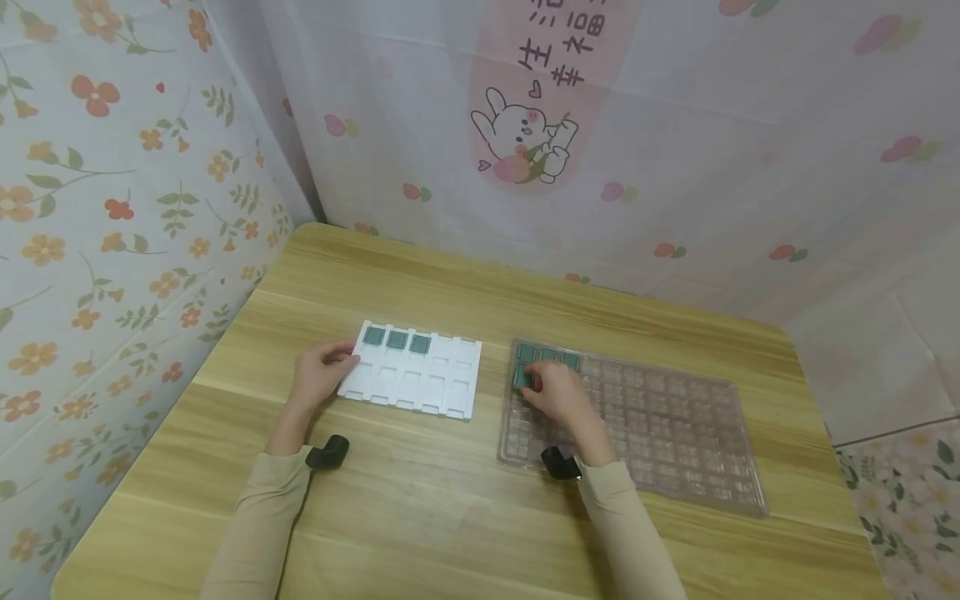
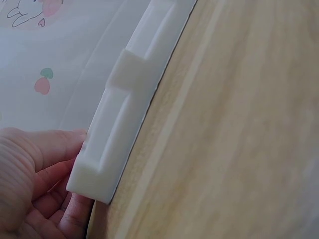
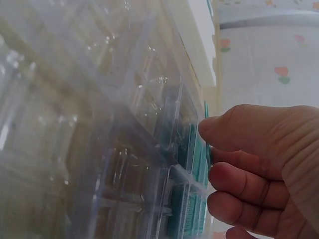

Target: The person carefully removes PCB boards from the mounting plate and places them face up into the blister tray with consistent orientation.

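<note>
Green chip (image 3: 208, 154) is pinched by the right grip (image 1: 558, 392), the white tray (image 1: 408, 388) by the left grip (image 1: 321, 372).

A narrow lane of bare tabletop (image 1: 450, 508) is left between the white tray (image 1: 408, 385) and the clear tray (image 1: 667, 421); a broader one is left on the near side, flanked by the sleeved forearms (image 1: 255, 517). The white tray's left edge is blocked by the left hand (image 1: 318, 372), and the clear tray's left part is partly covered by the right hand (image 1: 558, 390). The far strip is bounded by a hanging curtain (image 1: 405, 100).
</note>
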Available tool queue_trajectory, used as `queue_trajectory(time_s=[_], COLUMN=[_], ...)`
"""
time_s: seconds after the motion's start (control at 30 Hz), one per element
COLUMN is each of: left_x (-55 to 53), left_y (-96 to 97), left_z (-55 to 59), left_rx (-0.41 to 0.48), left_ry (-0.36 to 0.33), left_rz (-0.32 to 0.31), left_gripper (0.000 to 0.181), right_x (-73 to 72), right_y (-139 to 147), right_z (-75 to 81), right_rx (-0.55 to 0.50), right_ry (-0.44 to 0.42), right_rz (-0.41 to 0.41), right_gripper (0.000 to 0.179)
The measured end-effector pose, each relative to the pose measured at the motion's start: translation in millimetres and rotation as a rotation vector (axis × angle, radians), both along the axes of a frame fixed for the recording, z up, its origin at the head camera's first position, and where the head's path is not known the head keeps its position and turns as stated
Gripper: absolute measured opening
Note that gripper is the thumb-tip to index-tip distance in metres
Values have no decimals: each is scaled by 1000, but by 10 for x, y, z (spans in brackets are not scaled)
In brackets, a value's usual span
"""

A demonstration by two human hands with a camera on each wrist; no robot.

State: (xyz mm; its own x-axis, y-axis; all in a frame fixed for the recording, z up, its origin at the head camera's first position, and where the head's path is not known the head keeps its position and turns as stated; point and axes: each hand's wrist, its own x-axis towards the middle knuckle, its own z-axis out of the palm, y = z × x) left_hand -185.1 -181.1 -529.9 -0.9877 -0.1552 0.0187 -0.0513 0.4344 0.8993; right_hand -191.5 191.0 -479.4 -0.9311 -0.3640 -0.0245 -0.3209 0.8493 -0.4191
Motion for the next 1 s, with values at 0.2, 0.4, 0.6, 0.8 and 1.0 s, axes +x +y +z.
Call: queue_trajectory(time_s=[0.2, 0.4, 0.6, 0.8, 1.0], left_x=[-4, -4, -6, -4, 7], left_y=[1, 3, 2, 8, 7], left_z=[-6, -6, -12, -5, 5], left_rx=[-5, -10, -16, -11, -17], left_ry=[13, 18, 14, 6, 1], left_rz=[-2, -5, -6, 0, -2], left_gripper=[28, 28, 28, 28, 28], right_x=[46, 107, 139, 164, 168], right_y=[4, 5, 0, 8, 11], right_z=[-7, -26, -30, -22, -28], right_rx=[30, 34, 45, 43, 54], right_ry=[0, -5, 30, 68, 90], right_rz=[1, 8, 10, 26, 35], right_gripper=[29, 28, 28, 27, 27])
